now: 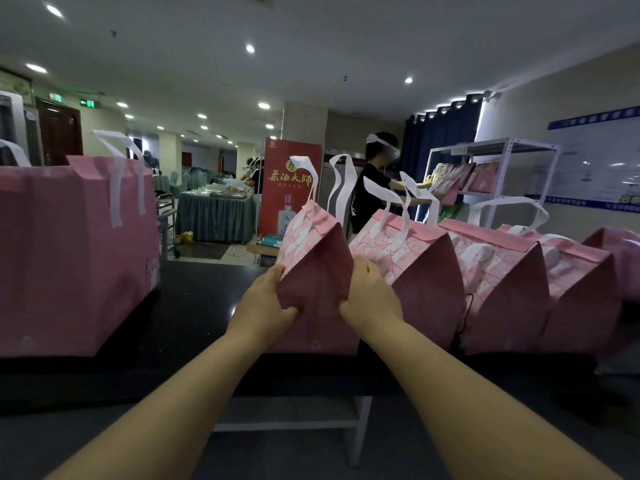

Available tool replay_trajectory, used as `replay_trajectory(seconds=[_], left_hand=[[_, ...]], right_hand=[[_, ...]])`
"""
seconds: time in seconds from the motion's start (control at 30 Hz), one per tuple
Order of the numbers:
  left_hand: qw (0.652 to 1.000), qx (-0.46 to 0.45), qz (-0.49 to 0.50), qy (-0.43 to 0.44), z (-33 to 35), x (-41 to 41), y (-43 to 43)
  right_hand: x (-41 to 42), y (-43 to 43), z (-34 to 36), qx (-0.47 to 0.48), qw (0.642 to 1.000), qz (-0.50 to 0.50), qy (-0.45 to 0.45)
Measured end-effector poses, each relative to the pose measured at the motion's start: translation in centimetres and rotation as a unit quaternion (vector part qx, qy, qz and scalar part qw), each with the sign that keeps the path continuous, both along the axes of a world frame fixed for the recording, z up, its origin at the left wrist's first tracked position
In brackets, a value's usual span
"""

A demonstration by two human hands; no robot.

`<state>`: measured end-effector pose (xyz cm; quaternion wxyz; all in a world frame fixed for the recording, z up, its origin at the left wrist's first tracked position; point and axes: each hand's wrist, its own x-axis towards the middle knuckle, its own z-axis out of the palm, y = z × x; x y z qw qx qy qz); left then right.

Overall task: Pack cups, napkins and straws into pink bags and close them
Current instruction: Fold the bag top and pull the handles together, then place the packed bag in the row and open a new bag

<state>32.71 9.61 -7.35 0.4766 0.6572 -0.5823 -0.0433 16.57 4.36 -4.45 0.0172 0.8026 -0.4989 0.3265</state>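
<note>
A closed pink bag [313, 271] with white ribbon handles stands on the dark table [194, 306] in the middle. My left hand [268, 299] grips its left side and my right hand [369, 292] grips its right side, pinching the folded gusset between them. Its top is folded shut. To its right stands a row of closed pink bags [502, 271], touching side by side. A larger pink bag [72, 251] stands at the left, upright, with its top flap raised. No cups, napkins or straws are visible.
Behind the table a person in black [375, 192] reaches toward a white metal shelf [498, 174] holding more pink bags. A red banner [291, 185] and a draped table [214, 216] stand further back. A white table frame [360, 424] shows below the table edge.
</note>
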Motion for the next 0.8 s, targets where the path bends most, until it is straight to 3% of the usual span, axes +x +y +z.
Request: replay_trajectory(seconds=[0.17, 0.3, 0.4, 0.63, 0.8], left_hand=[[0.999, 0.007, -0.007, -0.033, 1.0, 0.3, 1.7], [0.998, -0.017, 0.013, -0.058, 1.9, 0.5, 5.3], [0.994, -0.04, 0.018, -0.098, 2.5, 1.0, 8.7], [0.991, -0.001, 0.072, -0.113, 2.7, 4.9, 16.0], [0.985, 0.022, 0.132, -0.11, 2.9, 9.9, 20.0]], right_hand=[[-1.6, 1.3, 2.2, -0.048, 0.998, -0.004, -0.037], [-2.6, 3.8, 3.9, -0.179, 0.977, 0.066, -0.097], [-2.4, 6.0, 4.8, -0.219, 0.96, 0.132, -0.115], [1.8, 9.7, 5.2, -0.166, 0.947, 0.273, -0.042], [7.3, 11.0, 5.4, -0.077, 0.951, 0.297, 0.042]])
